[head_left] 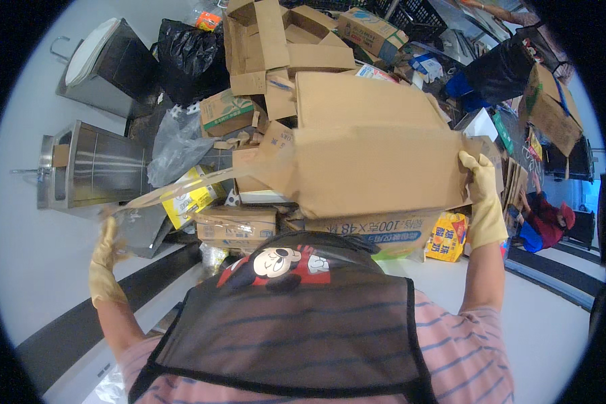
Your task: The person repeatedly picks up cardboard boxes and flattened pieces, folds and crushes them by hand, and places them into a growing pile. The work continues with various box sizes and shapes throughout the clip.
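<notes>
A large brown cardboard box (377,165) with a raised flap lies right in front of my body. My right hand (483,192), in a cream rubber glove, grips its right edge, thumb and fingertips bent over the cardboard. Out to the left, my left hand (106,252), in the same kind of glove, is closed on the end of a long strip of packing tape (195,183). The strip runs taut and slanting from that hand to the left side of the box. Some loose tape around the left fingers is blurred.
Opened cardboard boxes (256,40) heap up behind. Nearer are a black garbage bag (192,64), clear plastic film (178,145), a yellow carton (194,195), a taped box (236,225) and a yellow packet (446,237). Stainless sinks (108,161) line the left wall; another person (549,219) is at right.
</notes>
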`<state>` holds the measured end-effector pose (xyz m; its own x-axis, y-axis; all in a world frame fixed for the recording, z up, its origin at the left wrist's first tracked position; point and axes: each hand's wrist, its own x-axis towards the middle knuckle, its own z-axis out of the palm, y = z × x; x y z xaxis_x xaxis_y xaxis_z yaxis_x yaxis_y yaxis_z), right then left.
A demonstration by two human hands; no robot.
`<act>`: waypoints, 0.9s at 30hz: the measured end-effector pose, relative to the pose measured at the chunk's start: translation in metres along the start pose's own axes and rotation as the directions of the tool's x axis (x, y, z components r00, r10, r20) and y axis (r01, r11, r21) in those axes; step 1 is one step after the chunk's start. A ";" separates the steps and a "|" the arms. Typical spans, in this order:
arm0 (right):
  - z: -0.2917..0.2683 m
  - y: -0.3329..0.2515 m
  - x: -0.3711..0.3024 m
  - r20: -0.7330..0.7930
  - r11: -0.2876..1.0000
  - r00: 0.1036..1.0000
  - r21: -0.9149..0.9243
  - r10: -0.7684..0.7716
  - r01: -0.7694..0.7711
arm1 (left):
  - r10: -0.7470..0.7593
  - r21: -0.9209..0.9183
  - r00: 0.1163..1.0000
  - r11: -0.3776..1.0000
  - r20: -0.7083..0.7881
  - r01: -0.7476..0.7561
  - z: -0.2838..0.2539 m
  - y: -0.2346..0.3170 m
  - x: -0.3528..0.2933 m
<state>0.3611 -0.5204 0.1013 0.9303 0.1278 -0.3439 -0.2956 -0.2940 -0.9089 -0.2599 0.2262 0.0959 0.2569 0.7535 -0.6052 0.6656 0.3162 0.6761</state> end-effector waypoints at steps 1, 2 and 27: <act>0.004 -0.007 -0.002 0.028 0.997 0.999 -0.064 -0.038 0.040 | -0.093 0.163 0.995 0.983 0.044 0.085 -0.001 -0.002 -0.019; 0.010 -0.015 -0.006 0.077 0.987 0.991 -0.111 -0.106 0.115 | -0.139 0.275 0.968 0.958 0.211 0.078 0.001 -0.004 -0.037; 0.114 -0.077 -0.144 0.808 0.925 0.452 -0.348 0.378 -0.151 | 0.656 0.205 0.356 0.298 0.665 -0.932 0.485 0.303 -0.136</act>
<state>0.2249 -0.4083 0.1937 0.1335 0.7121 -0.6893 -0.3388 -0.6208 -0.7069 0.2462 -0.0599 0.1793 0.9944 0.0921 -0.0516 0.1025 -0.7269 0.6791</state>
